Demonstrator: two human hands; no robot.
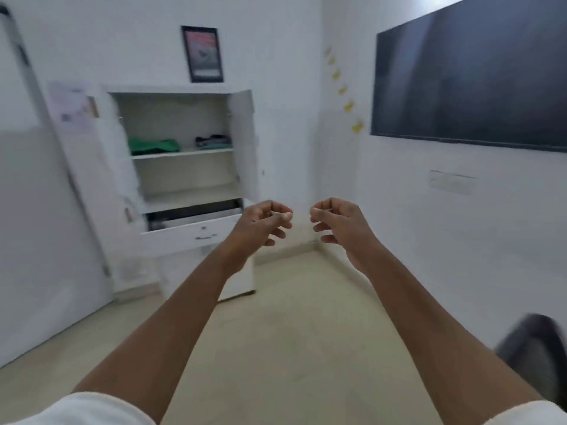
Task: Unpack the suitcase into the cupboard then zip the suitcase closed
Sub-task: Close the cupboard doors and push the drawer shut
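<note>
We found bare floor open between us and the cupboard. Its doors stood wide; the middle shelf lay free. A pulled-out drawer jutted forward beneath it. A dark object crowded the right edge.

Both bare arms reach forward, close together. The left hand and right hand face each other. Fingers curl loosely inward, holding nothing.
</note>
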